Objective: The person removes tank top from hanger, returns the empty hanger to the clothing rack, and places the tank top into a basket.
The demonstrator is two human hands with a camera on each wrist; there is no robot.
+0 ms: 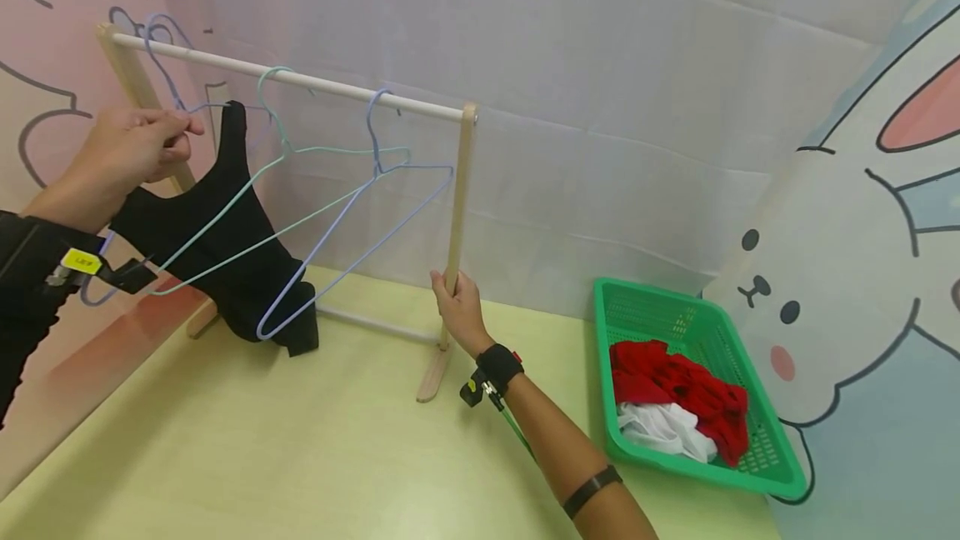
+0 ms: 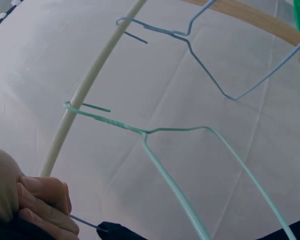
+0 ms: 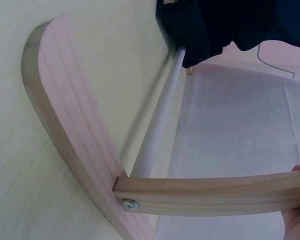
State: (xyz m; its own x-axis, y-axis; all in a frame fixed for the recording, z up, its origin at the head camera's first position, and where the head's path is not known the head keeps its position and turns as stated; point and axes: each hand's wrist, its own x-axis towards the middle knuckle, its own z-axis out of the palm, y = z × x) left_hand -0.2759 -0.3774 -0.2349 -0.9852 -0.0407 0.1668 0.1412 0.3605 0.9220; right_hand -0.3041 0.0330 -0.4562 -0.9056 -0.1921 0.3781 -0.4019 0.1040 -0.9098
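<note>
My left hand (image 1: pixel 142 144) pinches the periwinkle-blue hanger (image 1: pixel 167 65) at the far left of the rack, just below its hook. A black sleeveless garment (image 1: pixel 225 215) hangs from this hanger, one strap over its right arm; the other strap is hidden behind my hand. In the left wrist view, the hanger's thin wire runs out of my curled fingers (image 2: pixel 45 205) to the black strap. My right hand (image 1: pixel 461 311) grips the right wooden upright (image 1: pixel 459 207) of the clothes rack low down, thumb and fingers around it.
A mint-green hanger (image 1: pixel 217 223) and another blue hanger (image 1: pixel 356 232) hang bare on the white rail (image 1: pixel 337 88). A green basket (image 1: pixel 611 432) at the right holds red cloth (image 1: pixel 682 386) and white cloth (image 1: pixel 663 430). Behind the rack hangs a pale curtain (image 1: pixel 600 107).
</note>
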